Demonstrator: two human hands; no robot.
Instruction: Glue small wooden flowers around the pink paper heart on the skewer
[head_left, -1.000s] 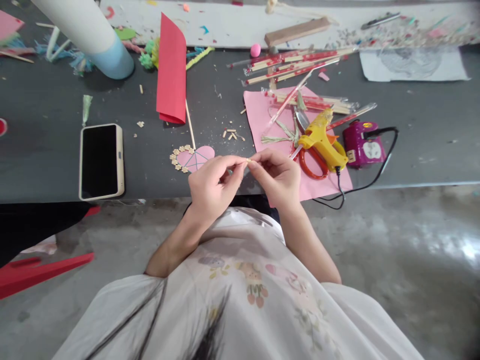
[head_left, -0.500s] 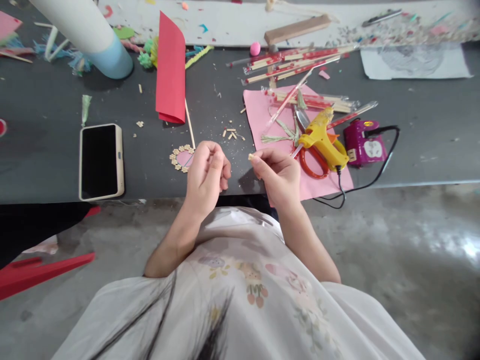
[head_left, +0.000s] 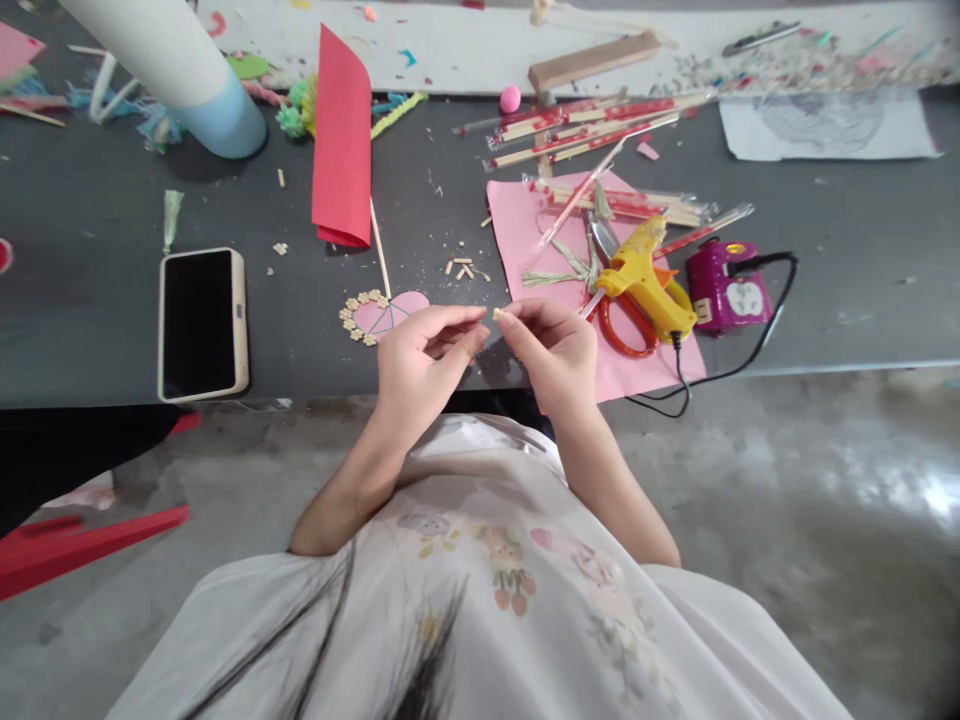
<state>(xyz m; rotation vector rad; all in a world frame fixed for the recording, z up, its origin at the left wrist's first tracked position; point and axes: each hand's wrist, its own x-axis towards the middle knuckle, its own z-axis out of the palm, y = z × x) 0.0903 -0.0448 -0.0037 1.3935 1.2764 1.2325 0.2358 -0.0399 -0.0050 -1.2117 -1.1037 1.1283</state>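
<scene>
Leaning over the smooth grey table, I could bump the hard plastic glue gun if my right hand swung outward. My left hand has thumb and fingers slightly apart, with nothing visible between them, near a flat pink heart edged with knobbly flower-shaped bits. Tiniest is the pale piece pinched in my right fingertips; a slackened grip might drop it.

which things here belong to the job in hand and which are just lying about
Seems part of the job:
- small pale piece pinched in the right hand
- pink heart, partly edged with flower-shaped pieces
- probably the yellow glue gun

Apparently just lying about:
- phone
- pink ball
- wooden block
</scene>
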